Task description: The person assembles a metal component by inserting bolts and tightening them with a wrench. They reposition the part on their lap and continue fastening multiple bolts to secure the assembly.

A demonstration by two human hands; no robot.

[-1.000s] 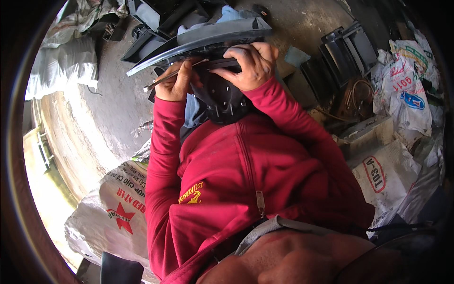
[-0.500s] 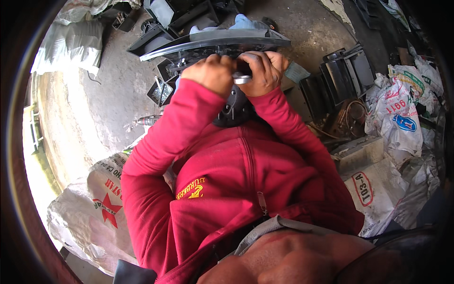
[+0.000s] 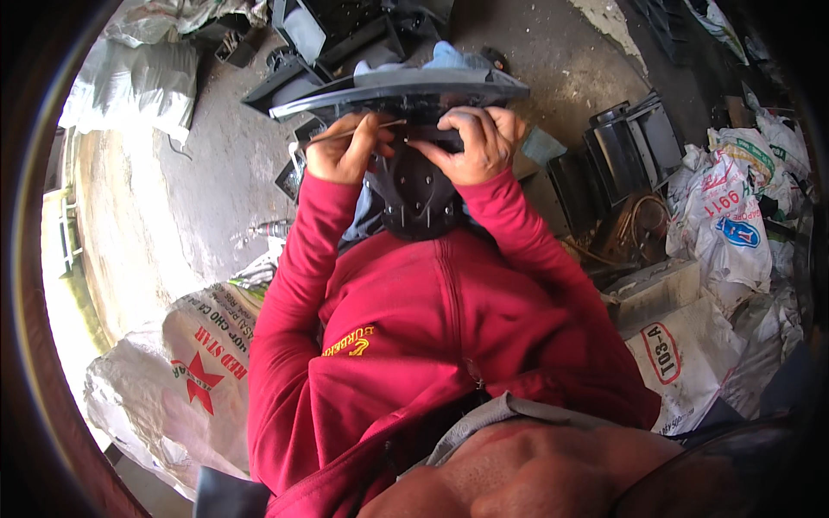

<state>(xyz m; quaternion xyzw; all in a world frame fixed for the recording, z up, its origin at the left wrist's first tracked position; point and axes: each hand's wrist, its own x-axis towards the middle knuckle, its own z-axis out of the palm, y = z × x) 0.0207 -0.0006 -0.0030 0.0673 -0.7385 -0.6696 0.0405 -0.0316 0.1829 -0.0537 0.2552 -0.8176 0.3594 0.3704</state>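
A red jacket (image 3: 484, 319) is filling the centre, its sleeves reaching toward the upper edge. A white sack (image 3: 173, 388) is sitting at the left. Just beyond the hands, a wide dark panel (image 3: 406, 97) is showing almost edge-on, probably tilting so that its near side is facing the worker. A black part (image 3: 419, 198) with shiny studs is lying between the panel and the jacket, seemingly within easy reach. The right hand (image 3: 482, 142) is curling its fingers beside the panel, thumb stretching inward; its grip is unclear. The left hand (image 3: 345, 151) is pinching a thin tool (image 3: 335, 135), apparently for control, the tip pointing toward the right thumb.
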